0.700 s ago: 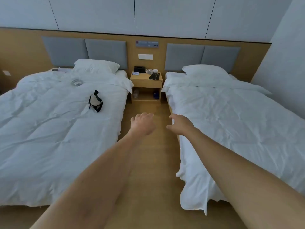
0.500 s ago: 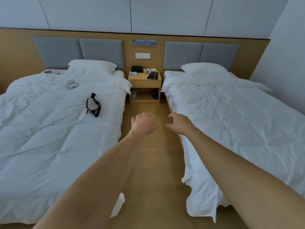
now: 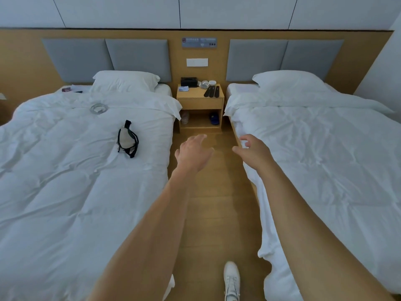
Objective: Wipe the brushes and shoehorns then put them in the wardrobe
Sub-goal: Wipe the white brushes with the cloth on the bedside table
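No writing can be read here. A grey wall plaque (image 3: pixel 199 42), well beyond both hands on the wooden panel above the nightstand (image 3: pixel 200 98), carries a small round emblem and rows of print, all too small and blurred to make out. The white switch plate (image 3: pixel 197 62) under it bears no legible marks.

Two single beds with white duvets, left bed (image 3: pixel 65 181) and right bed (image 3: pixel 336 170), either side of a wooden floor (image 3: pixel 217 203). On the left bed: a beige waist bag (image 3: pixel 127 140) with black straps, a coiled white cable (image 3: pixel 98 108) nearer the pillow (image 3: pixel 125 80). Between the beds, a wooden nightstand (image 3: pixel 200 103) bearing a black tissue box (image 3: pixel 188 81), a folded blue-striped cloth (image 3: pixel 184 89), white cups (image 3: pixel 209 83). Grey headboard panels (image 3: pixel 138 57) behind, a white switch plate (image 3: pixel 197 62) above the nightstand
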`<control>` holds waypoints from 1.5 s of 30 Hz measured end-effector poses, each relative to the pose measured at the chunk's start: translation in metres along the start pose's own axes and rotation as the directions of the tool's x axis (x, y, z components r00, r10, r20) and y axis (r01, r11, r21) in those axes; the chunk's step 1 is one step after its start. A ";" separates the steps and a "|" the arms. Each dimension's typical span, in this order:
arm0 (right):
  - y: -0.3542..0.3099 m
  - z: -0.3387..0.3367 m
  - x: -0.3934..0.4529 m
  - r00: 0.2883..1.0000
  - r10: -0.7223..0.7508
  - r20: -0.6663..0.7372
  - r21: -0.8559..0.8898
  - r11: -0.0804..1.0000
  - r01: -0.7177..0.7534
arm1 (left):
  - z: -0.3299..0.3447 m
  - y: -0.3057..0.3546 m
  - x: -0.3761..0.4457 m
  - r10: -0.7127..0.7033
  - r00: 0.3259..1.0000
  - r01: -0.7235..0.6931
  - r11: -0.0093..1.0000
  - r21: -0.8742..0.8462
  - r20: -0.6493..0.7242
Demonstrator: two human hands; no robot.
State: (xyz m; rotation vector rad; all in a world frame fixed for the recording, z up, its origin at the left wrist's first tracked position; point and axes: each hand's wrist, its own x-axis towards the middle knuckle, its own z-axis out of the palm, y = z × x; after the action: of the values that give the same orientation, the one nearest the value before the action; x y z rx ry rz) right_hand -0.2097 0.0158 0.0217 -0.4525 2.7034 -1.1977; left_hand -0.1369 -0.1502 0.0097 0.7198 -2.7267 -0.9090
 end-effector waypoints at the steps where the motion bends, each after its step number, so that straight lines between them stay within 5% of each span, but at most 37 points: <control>1: 0.002 0.001 0.009 1.000 -0.003 -0.011 0.018 1.000 0.003 | 0.001 0.000 0.008 0.010 1.000 -0.009 1.000 0.014 -0.017; 20: 0.013 -0.021 0.277 0.990 -0.111 0.086 -0.047 0.992 0.116 | 0.053 0.070 0.267 -0.013 0.995 0.030 0.983 0.179 -0.095; 32: 0.002 0.040 0.441 0.991 -0.069 0.113 -0.059 0.995 0.076 | 0.083 0.036 0.452 0.031 0.999 -0.024 0.987 0.156 -0.045; 45: -0.077 0.110 0.656 0.998 0.025 0.065 -0.049 0.999 -0.021 | 0.042 -0.014 0.687 0.044 0.999 -0.048 0.977 0.208 0.021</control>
State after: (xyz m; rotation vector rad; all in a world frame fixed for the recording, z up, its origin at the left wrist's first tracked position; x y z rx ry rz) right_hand -0.7837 -0.3280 -0.0044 -0.4574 2.6795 -1.0949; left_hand -0.7406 -0.4805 -0.0212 0.6834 -2.8696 -0.6268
